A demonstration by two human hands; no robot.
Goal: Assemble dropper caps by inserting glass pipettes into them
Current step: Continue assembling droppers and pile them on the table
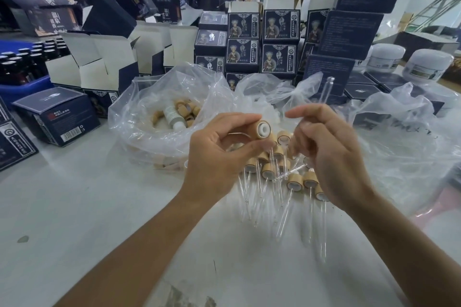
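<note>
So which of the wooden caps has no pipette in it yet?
The cap held in the left hand: its white opening is empty, while the caps in the pile on the table below carry glass pipettes.

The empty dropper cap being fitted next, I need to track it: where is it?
In the head view, centre frame, the left hand pinches the dropper cap above the pile of assembled droppers.

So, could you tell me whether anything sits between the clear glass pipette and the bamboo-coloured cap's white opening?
Nothing visible does: the left hand holds the cap with its opening bare, beside the pipette in the right hand.
</note>
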